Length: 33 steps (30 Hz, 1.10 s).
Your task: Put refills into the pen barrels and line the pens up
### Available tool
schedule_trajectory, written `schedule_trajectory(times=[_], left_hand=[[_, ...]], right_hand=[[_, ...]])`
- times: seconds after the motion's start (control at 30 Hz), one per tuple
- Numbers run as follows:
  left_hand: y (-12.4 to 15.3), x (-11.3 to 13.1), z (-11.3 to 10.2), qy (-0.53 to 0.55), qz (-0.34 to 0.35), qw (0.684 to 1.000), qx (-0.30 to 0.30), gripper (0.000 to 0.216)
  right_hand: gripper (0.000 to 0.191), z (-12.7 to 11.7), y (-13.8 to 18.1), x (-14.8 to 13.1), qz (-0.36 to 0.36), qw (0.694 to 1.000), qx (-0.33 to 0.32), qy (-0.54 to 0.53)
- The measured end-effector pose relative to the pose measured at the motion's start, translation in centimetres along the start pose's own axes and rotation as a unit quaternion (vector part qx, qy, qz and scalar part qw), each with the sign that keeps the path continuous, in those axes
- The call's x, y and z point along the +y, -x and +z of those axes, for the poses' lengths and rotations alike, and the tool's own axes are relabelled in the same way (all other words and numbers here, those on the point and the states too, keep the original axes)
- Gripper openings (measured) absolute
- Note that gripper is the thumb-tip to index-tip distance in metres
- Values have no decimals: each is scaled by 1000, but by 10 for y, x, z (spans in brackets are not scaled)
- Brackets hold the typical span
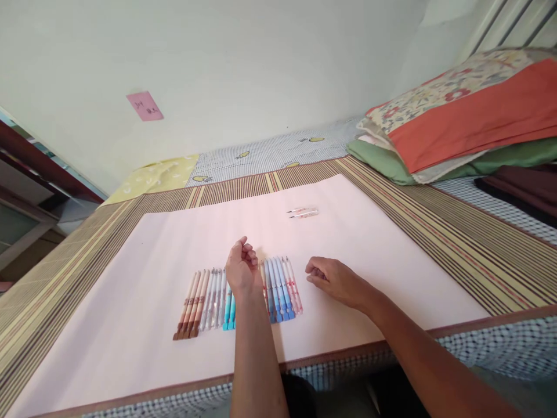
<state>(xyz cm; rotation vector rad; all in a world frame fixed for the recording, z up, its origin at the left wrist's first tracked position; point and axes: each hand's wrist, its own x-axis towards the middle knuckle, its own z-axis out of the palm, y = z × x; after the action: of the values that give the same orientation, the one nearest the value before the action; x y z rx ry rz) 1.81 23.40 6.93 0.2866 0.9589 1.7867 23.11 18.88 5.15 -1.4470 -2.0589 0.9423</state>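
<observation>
A row of slim plastic pens (pixel 278 290) lies on a large pale pink sheet (pixel 183 238), itself spread over a brown-and-cream striped mat (pixel 100 249). The pens lie side by side with their points facing away from the person, and like colours adjoin, probably so that each kind can be told at a glance. At the row's left end are peach pens with brown ends (pixel 191 305); next to them come translucent whitish pens (pixel 212 302), then turquoise pens (pixel 227 307); towards the right are the blue ones, and clear pens with red markings (pixel 292 284) close the row. The left forearm covers part of its middle.

The bare left hand (pixel 244 268) is over the far edge of the row, palm turned inward and fingers curled; no pen shows in its grip, but I cannot tell if the fingertips meet. The bare right hand (pixel 333 281) is just right of the row, its grip loosely bent, apparently holding nothing, though thumb contact is unclear.

Beyond the row, two clear, red-marked pens (pixel 304 213) lie crosswise, apart from the others. No box or cup holds the pens; what their translucent barrels contain is too small to tell.
</observation>
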Motion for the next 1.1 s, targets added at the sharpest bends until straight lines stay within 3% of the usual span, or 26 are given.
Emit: schedule_trajectory(times=[0.27, 0.43, 0.7, 0.9, 1.1], left_hand=[[-1, -4, 3, 4, -22, 1000, -15, 24], [-3, -4, 3, 13, -23, 1000, -15, 20], [-5, -6, 4, 31, -52, 998, -20, 17], [-5, -4, 5, 36, -58, 998, -18, 16], [-3, -3, 7, 37, -64, 997, -19, 15]], right_hand=[[17, -12, -8, 30, 20, 985, 167, 24], [29, -22, -45, 52, 44, 964, 231, 124], [42, -36, -123, 58, 34, 946, 208, 248], [36, -36, -134, 60, 23, 941, 176, 289], [33, -45, -131, 65, 38, 936, 203, 286]])
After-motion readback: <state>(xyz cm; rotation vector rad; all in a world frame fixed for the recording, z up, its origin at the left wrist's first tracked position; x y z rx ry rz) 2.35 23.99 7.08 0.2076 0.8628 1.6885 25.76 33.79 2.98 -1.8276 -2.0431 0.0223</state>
